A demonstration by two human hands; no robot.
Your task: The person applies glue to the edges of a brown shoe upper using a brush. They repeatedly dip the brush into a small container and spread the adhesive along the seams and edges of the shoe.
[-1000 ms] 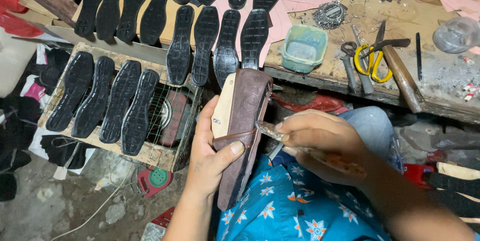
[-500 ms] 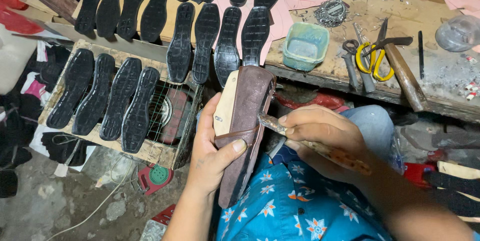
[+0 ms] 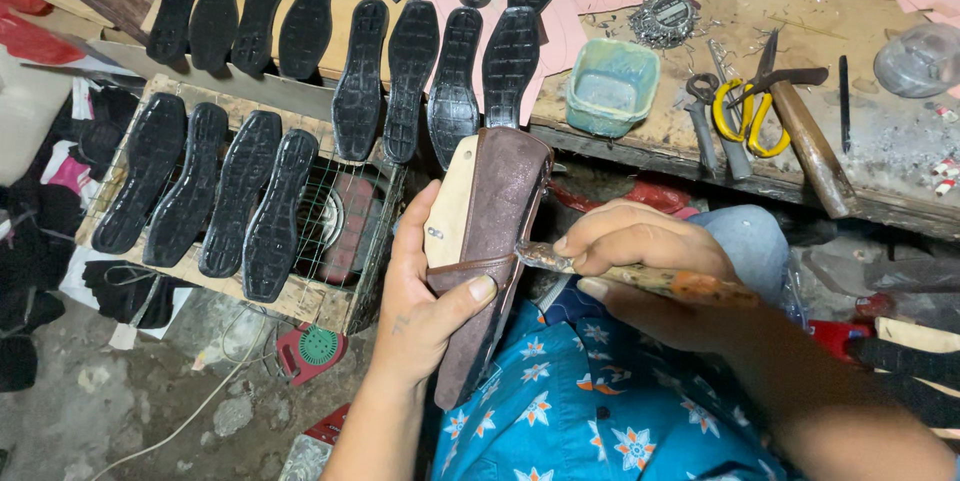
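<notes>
- Two hands were busy over our lap: our left hand (image 3: 425,301) gripped a brown suede shoe upper stretched over a pale wooden last (image 3: 490,241), thumb pressed across its folded edge.
- Our right hand (image 3: 640,261) was closed around a wooden-handled metal tool (image 3: 640,276), its tip touching the brown upper just beside the thumb.
- We judged the work partly done: the suede already wrapped the last, yet part of the pale wood showed bare, no sole was on it, and the lower flap hung loose.
- Many black rubber shoe soles (image 3: 400,81) lay in rows on the wooden bench and on a wire rack (image 3: 345,231) to our left.
- Near them sat a small green plastic tub (image 3: 610,86), yellow-handled scissors (image 3: 745,111) and a wooden-handled hammer (image 3: 810,141), untouched.
</notes>
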